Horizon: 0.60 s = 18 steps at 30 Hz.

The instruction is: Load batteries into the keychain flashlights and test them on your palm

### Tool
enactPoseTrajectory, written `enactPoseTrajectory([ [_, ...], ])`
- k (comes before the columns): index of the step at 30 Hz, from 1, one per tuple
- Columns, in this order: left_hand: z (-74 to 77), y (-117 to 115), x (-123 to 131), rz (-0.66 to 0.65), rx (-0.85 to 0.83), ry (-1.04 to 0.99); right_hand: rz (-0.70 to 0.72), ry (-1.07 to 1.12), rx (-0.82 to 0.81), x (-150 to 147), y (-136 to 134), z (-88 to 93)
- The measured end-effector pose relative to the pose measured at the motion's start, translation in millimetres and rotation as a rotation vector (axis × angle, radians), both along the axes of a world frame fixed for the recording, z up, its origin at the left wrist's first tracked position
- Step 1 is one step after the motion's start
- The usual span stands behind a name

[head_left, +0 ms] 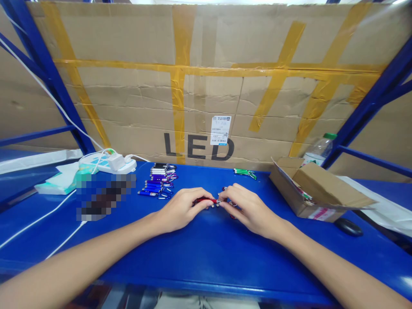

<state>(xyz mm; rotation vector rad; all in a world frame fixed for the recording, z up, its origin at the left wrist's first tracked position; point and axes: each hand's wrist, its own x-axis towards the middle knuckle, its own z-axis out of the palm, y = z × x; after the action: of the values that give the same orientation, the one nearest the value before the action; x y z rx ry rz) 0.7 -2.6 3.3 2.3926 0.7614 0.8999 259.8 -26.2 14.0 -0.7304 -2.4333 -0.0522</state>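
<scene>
Above the middle of the blue table, my left hand (184, 207) is closed round a slim red keychain flashlight (207, 200), which lies nearly level. At its right end, the fingertips of my right hand (247, 207) pinch the metal tip. Small red and shiny pieces show around the right fingers, partly hidden, and I cannot make out their shape. Left of my hands lies a column of similar flashlights with carabiner clips: black, silver (162, 171), purple (162, 177) and blue (153, 190). Green flashlights (244, 173) lie together behind my right hand.
An open cardboard box (317, 212) with items inside stands at right, beside a black mouse (349, 226) and a green-capped bottle (322, 149). A white power strip (128, 165), cables and a tissue pack (61, 182) lie left. A large carton (138, 103) forms the back wall.
</scene>
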Motion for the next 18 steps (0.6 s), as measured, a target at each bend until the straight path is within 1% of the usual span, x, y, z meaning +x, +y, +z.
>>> enactPoseTrajectory([
  [4,0.9,-1.4,1.6,-0.003,-0.022,0.015,-0.022,-0.156,0.190,0.0,-1.9,7.0],
  [7,0.2,-1.4,2.3,0.009,-0.035,-0.014,-0.041,-0.202,0.240,0.5,-2.7,9.3],
  [9,-0.7,-0.8,2.4,0.014,-0.037,-0.037,-0.028,-0.170,0.205,0.5,-2.2,8.5],
  [14,-1.9,1.3,1.9,0.014,-0.014,-0.056,0.022,0.021,-0.010,0.6,0.5,2.2],
  [16,-1.7,1.6,1.8,0.012,-0.016,-0.066,0.018,0.060,-0.045,1.0,0.9,0.6],
  [18,-1.3,1.6,1.9,0.016,-0.023,-0.069,0.016,0.078,-0.043,1.7,1.0,0.3],
])
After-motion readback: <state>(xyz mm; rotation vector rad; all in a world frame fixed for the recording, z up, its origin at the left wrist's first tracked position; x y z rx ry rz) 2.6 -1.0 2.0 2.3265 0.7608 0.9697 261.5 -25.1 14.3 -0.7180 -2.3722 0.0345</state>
